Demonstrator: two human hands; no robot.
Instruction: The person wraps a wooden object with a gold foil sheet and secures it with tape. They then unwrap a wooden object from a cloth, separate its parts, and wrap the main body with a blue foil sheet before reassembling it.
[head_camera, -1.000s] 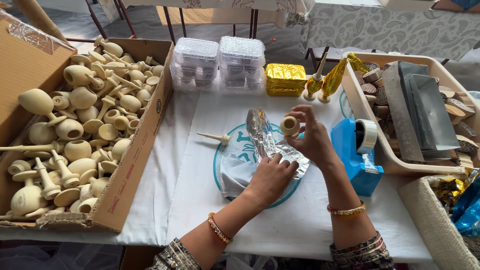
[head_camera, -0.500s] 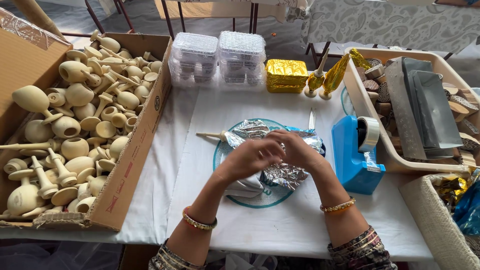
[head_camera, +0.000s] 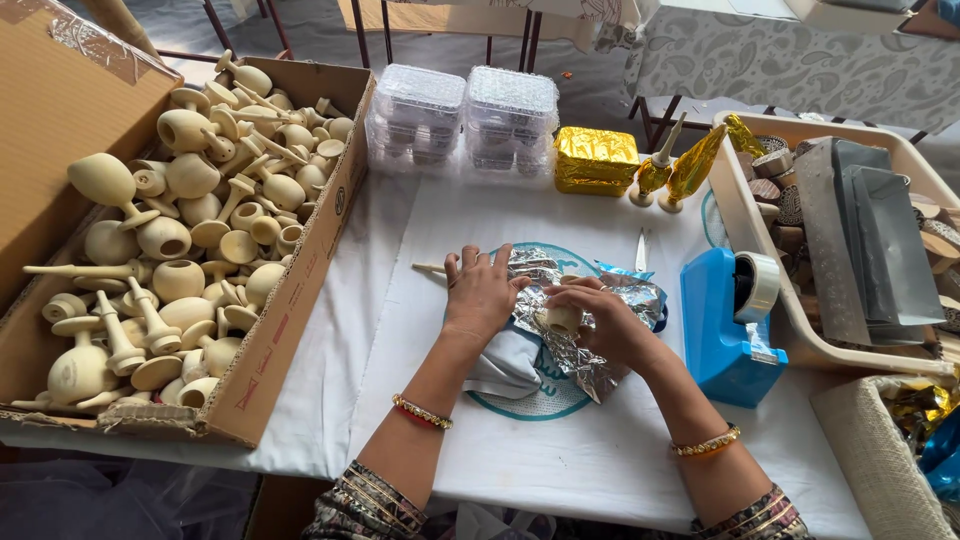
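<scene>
Two hands wrap a small wooden piece in silver foil on the white table.

Left of the fingers, a cardboard box (head_camera: 290, 330) holds unpainted wooden goblets (head_camera: 190, 230). The left hand (head_camera: 480, 295) presses flat, fingers spread, on the foil sheet (head_camera: 560, 330); the right hand (head_camera: 605, 320) grasps the wooden piece (head_camera: 558, 320). Smoothing the foil tight would avoid tears. Right of the fingers, a tray (head_camera: 745, 230) holds metal blocks (head_camera: 860, 240).
</scene>
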